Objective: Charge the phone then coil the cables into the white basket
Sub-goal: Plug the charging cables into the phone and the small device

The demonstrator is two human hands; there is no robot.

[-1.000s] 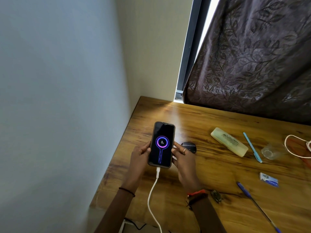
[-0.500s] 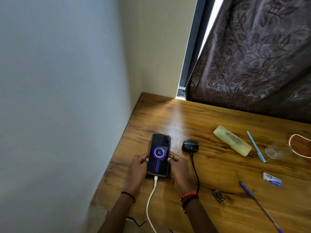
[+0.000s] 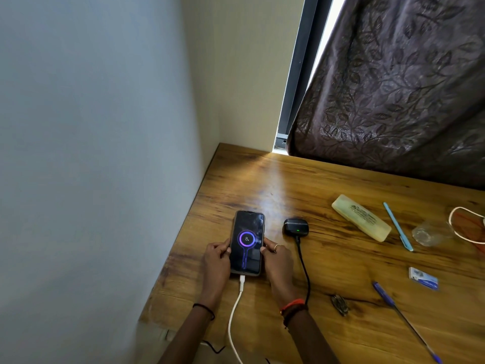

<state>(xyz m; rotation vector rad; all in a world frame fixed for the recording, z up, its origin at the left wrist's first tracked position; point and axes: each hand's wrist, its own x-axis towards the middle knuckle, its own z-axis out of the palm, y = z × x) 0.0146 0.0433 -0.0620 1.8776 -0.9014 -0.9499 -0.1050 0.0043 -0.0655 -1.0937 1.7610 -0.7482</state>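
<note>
Phone (image 3: 247, 243) flat on table (image 3: 341, 271), screen up; left fingers (image 3: 225, 248) and right fingers (image 3: 268, 247) grip its long edges.

The room is dim. Daylight comes in through a narrow gap (image 3: 321, 48) beside the dark curtain (image 3: 393, 88). The gap is blown out to white and throws a pale streak of glare across the tabletop (image 3: 278, 190). The phone (image 3: 246, 243) screen glows purple and reads sharp. The wall (image 3: 78, 153) on the left looks bluish and featureless, and its lower edge is perhaps blurred. Straight lines bow toward the frame edges, as a wide lens makes them do.
</note>
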